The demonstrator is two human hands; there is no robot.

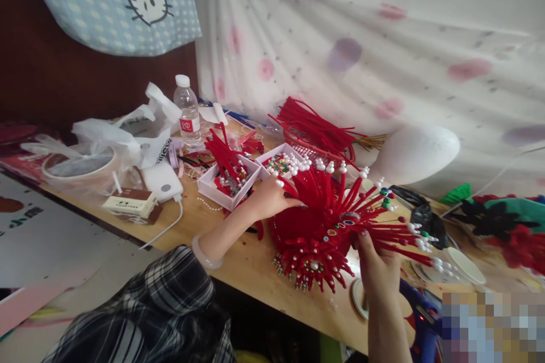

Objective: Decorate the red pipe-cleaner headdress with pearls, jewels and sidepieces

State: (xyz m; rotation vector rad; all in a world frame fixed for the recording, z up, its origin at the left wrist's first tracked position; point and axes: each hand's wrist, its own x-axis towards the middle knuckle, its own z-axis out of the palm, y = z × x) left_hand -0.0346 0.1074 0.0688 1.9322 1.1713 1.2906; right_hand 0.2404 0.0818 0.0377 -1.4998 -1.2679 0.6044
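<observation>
A red headdress [304, 221] made of fuzzy stems fans out between my two hands over the table. White pearl beads tip its stems, with some green ones at the right, and a row of coloured gems runs across it. A red flower [314, 264] with a pearl centre sits at its lower front. My left hand [276, 198] is closed on the headdress's left edge, thumb over the front and other fingers mostly hidden. On the right side, my right hand [378, 258] grips it beneath the stems, thumb pressed near the gems.
Open boxes of beads [276, 164] and red stems [230, 195] stand behind my left hand. A red basket [315, 153] holds more stems. Around them are a water bottle [187, 119], a tape roll [80, 173], a white foam head shape [419, 154] and a blue glue gun [426, 317].
</observation>
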